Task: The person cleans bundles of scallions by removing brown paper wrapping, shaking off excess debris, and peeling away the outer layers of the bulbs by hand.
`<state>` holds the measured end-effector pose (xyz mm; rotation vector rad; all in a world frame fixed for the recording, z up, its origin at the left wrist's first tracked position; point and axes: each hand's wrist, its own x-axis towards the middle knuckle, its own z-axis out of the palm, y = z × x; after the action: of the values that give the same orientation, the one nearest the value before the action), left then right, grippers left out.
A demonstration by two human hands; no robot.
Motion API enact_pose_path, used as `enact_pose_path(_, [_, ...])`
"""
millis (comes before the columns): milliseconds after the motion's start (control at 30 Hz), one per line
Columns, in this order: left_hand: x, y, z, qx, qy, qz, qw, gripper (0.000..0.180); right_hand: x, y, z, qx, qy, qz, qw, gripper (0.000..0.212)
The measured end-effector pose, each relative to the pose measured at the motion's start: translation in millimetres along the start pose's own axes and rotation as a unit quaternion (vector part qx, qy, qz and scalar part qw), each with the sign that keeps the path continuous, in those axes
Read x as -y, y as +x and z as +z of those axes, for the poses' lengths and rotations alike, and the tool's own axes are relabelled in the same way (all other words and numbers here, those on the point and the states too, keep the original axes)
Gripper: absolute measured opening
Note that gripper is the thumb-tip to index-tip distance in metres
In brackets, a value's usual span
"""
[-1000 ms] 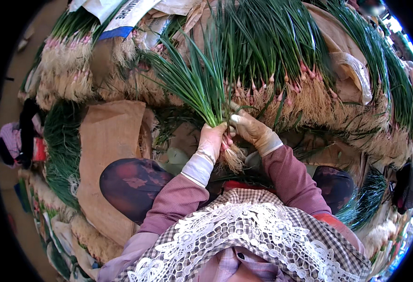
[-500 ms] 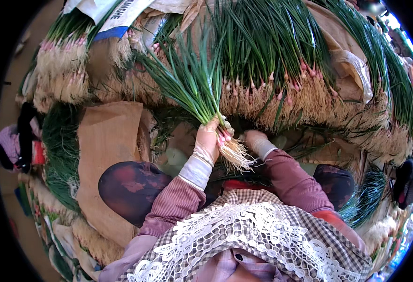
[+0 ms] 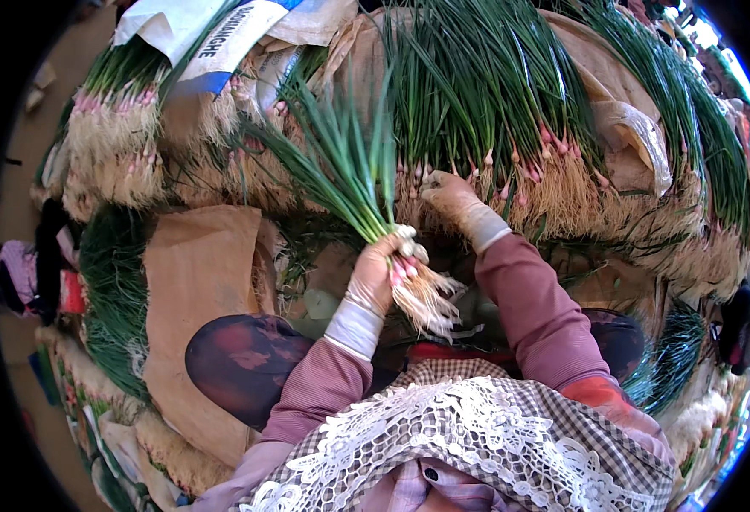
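Note:
My left hand (image 3: 377,271), in a pale glove, is closed round a bunch of green garlic (image 3: 341,175). Its long green leaves fan up and to the left. Pink and whitish bulbs stick out beside the thumb, and pale roots (image 3: 426,299) hang to the lower right. My right hand (image 3: 453,198), also gloved, is at the near edge of a large pile of green garlic (image 3: 486,77). Its fingers are bent in against the bulbs and stem bases. Whatever is between those fingertips is hidden.
Brown sacking (image 3: 200,290) lies left of my knee (image 3: 243,363), beside heaped green leaves (image 3: 112,290). More rooted bundles (image 3: 115,128) and a white-and-blue printed sack (image 3: 234,38) are at the far left. Other people show at the left edge (image 3: 21,273) and right edge (image 3: 746,328).
My right hand has moved up and away from near the held bunch to the pile's bulbs. My left hand, still round the bunch, sits slightly lower in the picture.

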<state>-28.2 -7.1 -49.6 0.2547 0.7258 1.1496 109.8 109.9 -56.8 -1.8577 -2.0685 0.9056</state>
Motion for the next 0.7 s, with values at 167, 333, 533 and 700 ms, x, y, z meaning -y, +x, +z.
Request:
enact_pose_path(167, [-1, 3, -3, -0.024, -0.101, 0.02, 0.994, 0.021, 31, -25, -15, -0.012, -0.016, 0.003, 1.0, 0.039])
enact_pose_path(333, [-2, -2, 11, 0.043, -0.059, 0.011, 0.997, 0.023, 26, 4, 21, 0.108, -0.125, 0.02, 0.986, 0.049])
enact_pose_path(533, [-18, 0, 3, -0.081, -0.002, 0.046, 0.996, 0.023, 25, -35, -14, 0.076, -0.051, -0.039, 0.995, 0.031])
enact_pose_path(700, [3, 9, -3, -0.072, 0.048, -0.032, 0.996, 0.024, 25, -87, -25, 0.272, -0.22, -0.161, 0.923, 0.03])
